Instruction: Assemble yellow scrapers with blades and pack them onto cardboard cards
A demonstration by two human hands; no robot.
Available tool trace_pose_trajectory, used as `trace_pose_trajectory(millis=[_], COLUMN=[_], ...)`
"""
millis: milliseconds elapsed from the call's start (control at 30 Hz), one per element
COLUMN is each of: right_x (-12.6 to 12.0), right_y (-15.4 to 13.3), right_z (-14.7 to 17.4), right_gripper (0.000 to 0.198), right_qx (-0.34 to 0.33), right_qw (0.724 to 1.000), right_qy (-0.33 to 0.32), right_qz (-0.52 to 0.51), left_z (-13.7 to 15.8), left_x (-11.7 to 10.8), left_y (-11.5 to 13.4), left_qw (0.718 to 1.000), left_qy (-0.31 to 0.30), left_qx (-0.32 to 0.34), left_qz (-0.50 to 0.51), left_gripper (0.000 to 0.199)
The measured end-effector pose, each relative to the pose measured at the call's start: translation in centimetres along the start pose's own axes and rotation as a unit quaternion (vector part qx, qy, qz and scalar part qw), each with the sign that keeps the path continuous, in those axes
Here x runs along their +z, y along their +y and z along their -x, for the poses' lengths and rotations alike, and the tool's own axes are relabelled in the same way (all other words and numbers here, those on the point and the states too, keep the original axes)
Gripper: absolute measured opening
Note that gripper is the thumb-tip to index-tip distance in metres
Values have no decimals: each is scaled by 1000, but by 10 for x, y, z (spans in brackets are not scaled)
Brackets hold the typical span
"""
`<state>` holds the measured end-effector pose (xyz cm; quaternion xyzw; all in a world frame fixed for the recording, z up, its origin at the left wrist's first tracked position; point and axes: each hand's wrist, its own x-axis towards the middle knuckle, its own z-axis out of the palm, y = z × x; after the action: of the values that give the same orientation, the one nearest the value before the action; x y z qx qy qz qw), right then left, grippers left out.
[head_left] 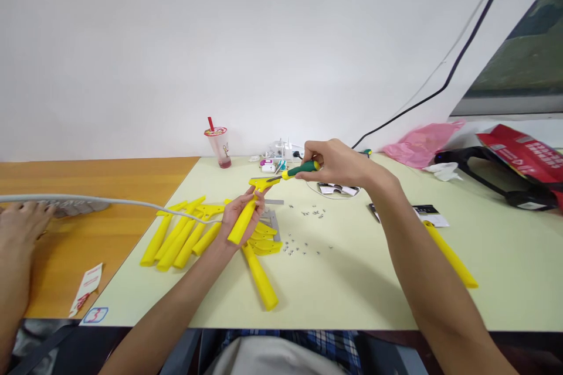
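My left hand [235, 214] is wrapped round a yellow plastic scraper [243, 224], tilted with its wide head up and away from me. In my right hand [336, 161] is a screwdriver [308, 167] with a green and yellow handle, its shaft reaching the scraper's head; the exact contact at the tip is too small to tell. Several yellow scraper handles [167, 246] lie left of my left hand. Under and beside it are yellow head pieces [266, 246], grey metal plates [275, 224] and another yellow handle [261, 281]. Small screws [303, 246] are scattered to the right.
A cup with a red straw [219, 146] stands by the wall. A grey cable [109, 198] crosses from the left, near another person's hand [24, 222] on a keyboard [81, 207]. Rightward lie a yellow handle [453, 258], a pink bag [422, 143] and a black frame-like object [488, 179].
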<state>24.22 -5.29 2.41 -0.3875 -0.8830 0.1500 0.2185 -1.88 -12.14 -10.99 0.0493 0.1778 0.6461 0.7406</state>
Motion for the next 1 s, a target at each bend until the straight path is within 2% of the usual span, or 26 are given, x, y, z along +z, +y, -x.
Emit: trace_pose_trajectory(millis=[133, 233, 333, 433, 600, 833, 1000], right_x=[3, 5, 8, 11, 9, -4, -7], right_y=[7, 14, 20, 26, 30, 24, 18], right_z=[-3, -7, -10, -13, -14, -7, -5], right_gripper=[37, 44, 59, 63, 59, 48, 46], right_qx=[35, 50, 45, 28, 12, 53, 50], right_qw=[996, 984, 971, 965, 973, 992, 994], right_qy=[-74, -147, -206, -232, -204, -98, -87], right_qz=[-47, -83, -109, -122, -106, -56, -51], left_z=[-1, -1, -3, -5, -9, -9, -10], left_x=[-1, -2, -3, -5, -9, -13, -15], left_y=[3, 4, 5, 5, 4, 1, -2], left_qw=[1000, 1000, 1000, 999, 998, 996, 993], left_qy=[-3, -8, -12, -6, -4, -13, -26], left_qx=[13, 16, 20, 28, 35, 30, 29], left_qz=[-1, -4, -14, -18, -43, -85, -113], left_gripper=[39, 38, 40, 42, 43, 52, 53])
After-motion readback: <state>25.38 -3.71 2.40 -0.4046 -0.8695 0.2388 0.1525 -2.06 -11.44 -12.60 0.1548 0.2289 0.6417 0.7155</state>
